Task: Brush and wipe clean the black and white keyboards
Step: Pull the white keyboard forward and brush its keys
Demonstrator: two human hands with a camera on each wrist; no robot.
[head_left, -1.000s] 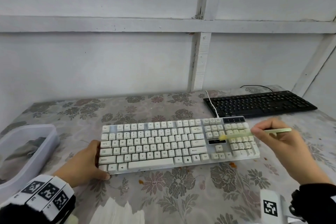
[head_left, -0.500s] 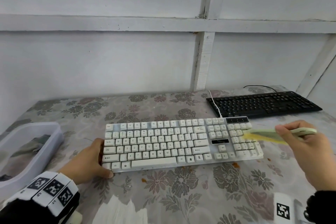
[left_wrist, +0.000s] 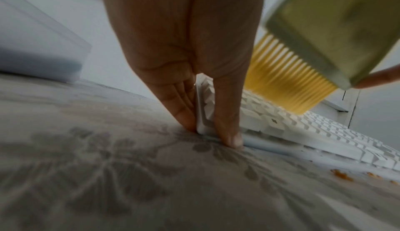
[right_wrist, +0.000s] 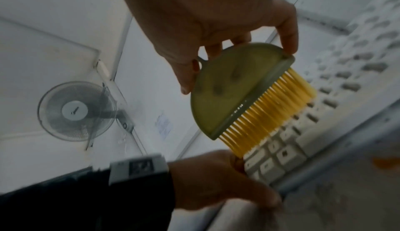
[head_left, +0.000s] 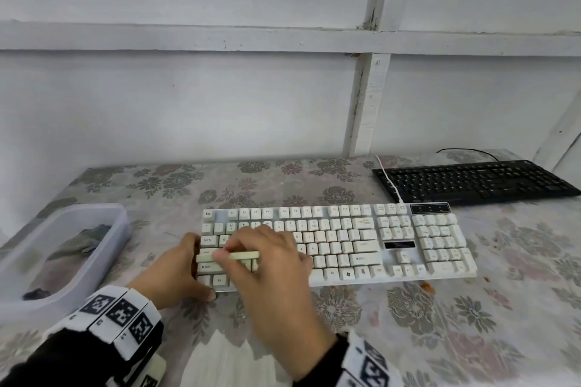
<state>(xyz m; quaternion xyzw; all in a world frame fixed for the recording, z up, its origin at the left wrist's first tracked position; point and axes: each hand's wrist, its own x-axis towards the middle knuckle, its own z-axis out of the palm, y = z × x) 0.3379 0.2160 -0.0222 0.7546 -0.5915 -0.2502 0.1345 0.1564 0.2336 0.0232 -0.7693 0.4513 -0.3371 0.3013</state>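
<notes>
Our left hand (head_left: 176,273) braces the white keyboard (head_left: 352,242) at its left end: the fingers (left_wrist: 184,111) lie pressed together against the end edge, the thumb at the front corner. Our right hand (head_left: 267,264) pinches the brush (right_wrist: 233,89) by its flat green back, thumb on one face and fingertips (right_wrist: 288,34) along the top rim. The yellow bristles (right_wrist: 268,111) point down onto the keys just right of the left fingers. The black keyboard (head_left: 471,181) lies well apart, far right. The tub (head_left: 103,248) sits left of our left hand.

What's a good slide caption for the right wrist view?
Right hand sweeps a yellow-bristled brush over the white keyboard while the left hand steadies it.
</notes>
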